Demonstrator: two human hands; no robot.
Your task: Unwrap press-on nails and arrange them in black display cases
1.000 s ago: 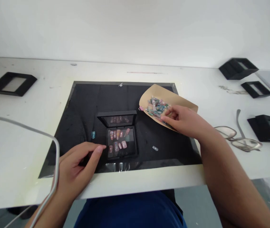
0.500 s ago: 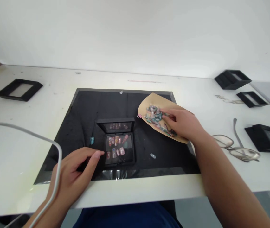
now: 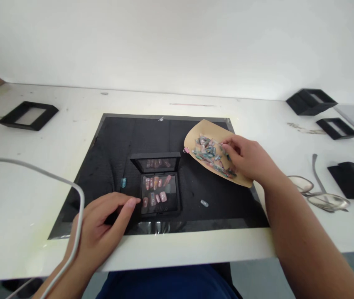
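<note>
A black mirrored case [image 3: 177, 203] lies open, lid tilted up at the back. Inside are two rows of pink and brown press-on nails [image 3: 156, 182]. My left hand [image 3: 102, 224] rests beside it, index finger and thumb stretched out, the index tip at the case's left edge. To the right sits a curved tan paper tray [image 3: 203, 125] with a pile of bluish and pink press-on nails [image 3: 210, 151]. Over this pile my right hand [image 3: 248, 160] pinches what looks like a pale nail, blurred. A loose pale blue nail [image 3: 204, 203] and a teal nail [image 3: 123, 182] lie on the black mat [image 3: 152, 135].
Eyeglasses [image 3: 328, 202] lie to the right of my forearm. Black frame-like boxes stand at the far left [image 3: 29, 116] and right [image 3: 337, 128]. A pale cable [image 3: 79, 216] crosses over my left wrist. A pink clip [image 3: 186, 150] is at the tray's tip.
My right hand has drawn back slightly to the right over the pile, its fingers more bent. My left hand stays at the case. The whole view has shifted slightly.
</note>
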